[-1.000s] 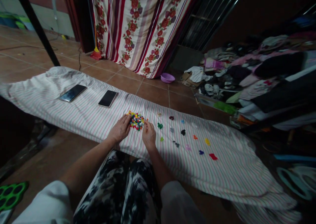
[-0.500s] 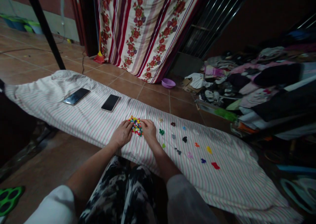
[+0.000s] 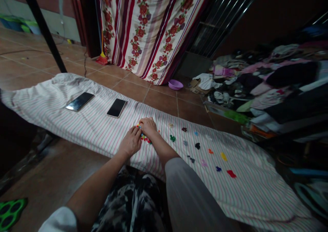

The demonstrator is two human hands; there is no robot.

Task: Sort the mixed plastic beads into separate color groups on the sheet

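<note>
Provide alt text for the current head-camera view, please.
A person's left hand and right hand partly cover a multicoloured pile of small pieces on a striped cloth. Single-colour clusters lie to the right, two phones to the left.

We list: cloth (image 3: pixel 89 129), white with pink and green stripes; pile (image 3: pixel 146 140), red, yellow, blue and green; clusters (image 3: pixel 231 173), one colour each, including red, yellow, orange, black; phones (image 3: pixel 117 107), black-screened; curtain (image 3: pixel 159 27), white, maroon-striped, with red flowers; basin (image 3: pixel 175 85), purple; trousers (image 3: pixel 128 201), mottled black and white.
</note>
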